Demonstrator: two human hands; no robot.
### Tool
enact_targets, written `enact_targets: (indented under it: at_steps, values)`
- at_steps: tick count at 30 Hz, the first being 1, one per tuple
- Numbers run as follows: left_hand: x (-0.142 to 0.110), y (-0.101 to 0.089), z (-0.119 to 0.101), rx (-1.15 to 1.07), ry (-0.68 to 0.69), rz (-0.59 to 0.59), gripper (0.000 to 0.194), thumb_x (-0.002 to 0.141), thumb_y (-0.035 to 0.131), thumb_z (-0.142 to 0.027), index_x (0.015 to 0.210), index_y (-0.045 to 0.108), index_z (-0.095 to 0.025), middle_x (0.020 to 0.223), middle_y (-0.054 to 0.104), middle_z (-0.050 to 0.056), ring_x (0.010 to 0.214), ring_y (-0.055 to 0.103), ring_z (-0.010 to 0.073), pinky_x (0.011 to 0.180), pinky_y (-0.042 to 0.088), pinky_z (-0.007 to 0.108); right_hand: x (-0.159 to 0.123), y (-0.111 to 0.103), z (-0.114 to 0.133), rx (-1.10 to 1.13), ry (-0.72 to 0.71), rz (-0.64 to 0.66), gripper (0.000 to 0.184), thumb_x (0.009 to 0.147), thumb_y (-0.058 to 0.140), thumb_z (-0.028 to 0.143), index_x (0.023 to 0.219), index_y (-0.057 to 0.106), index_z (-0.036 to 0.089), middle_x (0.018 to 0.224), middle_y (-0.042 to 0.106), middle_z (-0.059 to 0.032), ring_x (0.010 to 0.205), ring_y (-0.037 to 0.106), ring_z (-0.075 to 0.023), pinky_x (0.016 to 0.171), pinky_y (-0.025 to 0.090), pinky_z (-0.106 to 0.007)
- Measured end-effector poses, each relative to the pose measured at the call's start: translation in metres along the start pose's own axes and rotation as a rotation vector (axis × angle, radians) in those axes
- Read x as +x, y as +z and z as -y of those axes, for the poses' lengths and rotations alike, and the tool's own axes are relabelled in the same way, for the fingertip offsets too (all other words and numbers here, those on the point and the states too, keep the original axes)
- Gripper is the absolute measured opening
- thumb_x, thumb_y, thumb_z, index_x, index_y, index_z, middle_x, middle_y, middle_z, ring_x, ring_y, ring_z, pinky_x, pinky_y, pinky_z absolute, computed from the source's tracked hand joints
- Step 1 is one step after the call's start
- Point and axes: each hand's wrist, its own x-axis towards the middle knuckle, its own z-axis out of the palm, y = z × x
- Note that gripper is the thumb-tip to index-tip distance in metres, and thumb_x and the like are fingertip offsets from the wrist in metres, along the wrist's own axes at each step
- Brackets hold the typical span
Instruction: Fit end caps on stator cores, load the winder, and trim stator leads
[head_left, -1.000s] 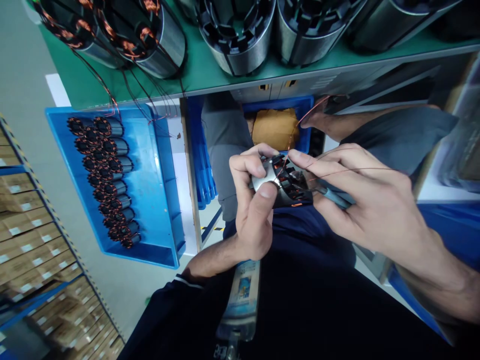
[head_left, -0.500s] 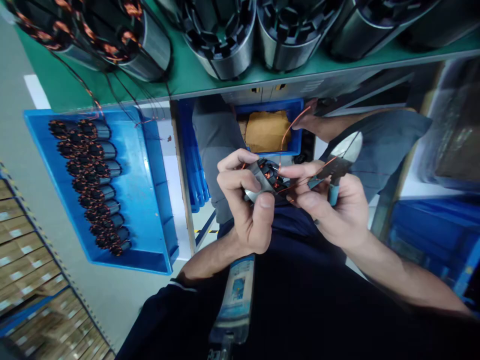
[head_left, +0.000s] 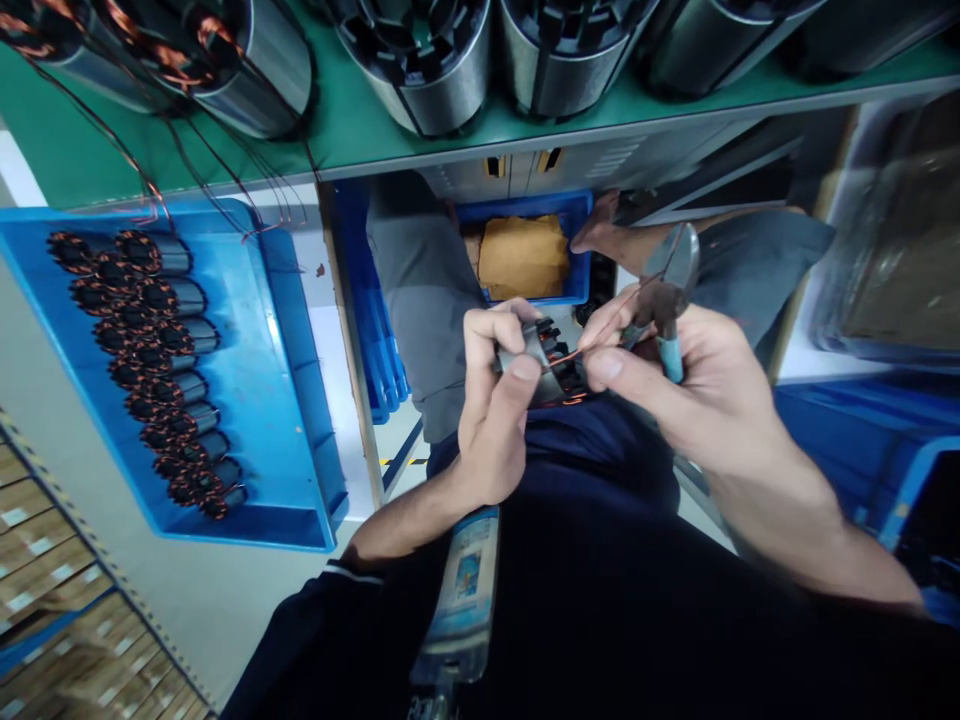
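Note:
My left hand [head_left: 495,410] is closed around a small metal stator [head_left: 551,365] with copper windings, thumb pressed on its rim. My right hand [head_left: 690,390] grips blue-handled cutting pliers [head_left: 667,295] in the palm, while its thumb and forefinger pinch a thin copper wire [head_left: 600,340] that runs off the stator. The plier jaws point up and away from the stator. Both hands are held above my lap, in front of my dark clothing.
A blue tray [head_left: 270,400] at the left holds several wound stators [head_left: 150,360]. A green bench [head_left: 360,130] above carries large stators [head_left: 420,60]. Another person in grey [head_left: 427,290] sits beyond, by a blue bin with a brown bag [head_left: 525,255]. Cardboard boxes [head_left: 37,560] sit lower left.
My right hand turned so the pliers swung upward and its fingers shifted along the wire close to the stator. The view drifted slightly right and down.

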Motion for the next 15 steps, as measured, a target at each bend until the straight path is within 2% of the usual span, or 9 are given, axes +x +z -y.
enact_targets:
  at_steps: [2,4,7,9,12,15]
  values:
    - [0.002,0.0,-0.005,-0.213,-0.104,-0.06,0.026,0.114,0.075,-0.047,0.116,0.054,-0.03,0.131,0.061,0.004,0.113,0.066,0.0203,0.103,0.064,0.037,-0.003,-0.015,-0.007,-0.185,0.014,0.02,0.022,0.108,0.084,0.034,0.129,0.08,0.029,0.098,0.072,0.0001,0.078,0.063,-0.0161,0.073,0.055,-0.032]
    - [0.004,-0.001,-0.011,-0.298,-0.101,-0.126,0.029,0.109,0.081,-0.042,0.114,0.055,-0.029,0.125,0.06,0.003,0.106,0.066,0.0172,0.098,0.064,0.031,-0.008,-0.029,-0.016,-0.425,0.013,0.08,0.041,0.104,0.076,0.025,0.144,0.072,0.025,0.099,0.07,0.0005,0.074,0.061,-0.0163,0.069,0.051,-0.033]
    - [0.007,-0.001,-0.018,-0.296,-0.079,-0.166,0.032,0.108,0.084,-0.041,0.112,0.055,-0.03,0.122,0.06,0.002,0.103,0.066,0.0157,0.096,0.065,0.028,-0.02,-0.035,-0.023,-0.668,-0.056,0.125,0.049,0.098,0.067,0.017,0.146,0.07,0.021,0.105,0.074,-0.003,0.082,0.069,-0.021,0.076,0.054,-0.037]
    - [0.005,0.001,-0.021,-0.254,-0.064,-0.167,0.032,0.11,0.083,-0.044,0.113,0.054,-0.031,0.126,0.061,0.003,0.107,0.068,0.0173,0.106,0.066,0.034,-0.026,-0.027,-0.017,-0.694,-0.144,0.119,0.054,0.1,0.065,0.015,0.153,0.072,0.022,0.109,0.075,-0.0053,0.093,0.073,-0.0252,0.088,0.059,-0.041]
    - [0.0,0.008,-0.022,-0.154,-0.044,-0.156,0.032,0.112,0.079,-0.053,0.115,0.055,-0.032,0.131,0.062,0.005,0.118,0.069,0.0235,0.125,0.063,0.049,-0.03,-0.011,-0.002,-0.682,-0.26,0.108,0.071,0.102,0.064,0.01,0.17,0.066,0.026,0.114,0.074,-0.0063,0.104,0.071,-0.0271,0.102,0.063,-0.046]
    - [-0.005,0.011,-0.021,-0.099,-0.025,-0.122,0.03,0.112,0.075,-0.056,0.117,0.055,-0.034,0.132,0.061,0.005,0.124,0.067,0.0276,0.131,0.059,0.059,-0.028,-0.004,0.007,-0.666,-0.306,0.124,0.078,0.1,0.066,0.008,0.176,0.063,0.024,0.125,0.075,-0.008,0.115,0.07,-0.0284,0.11,0.062,-0.049]
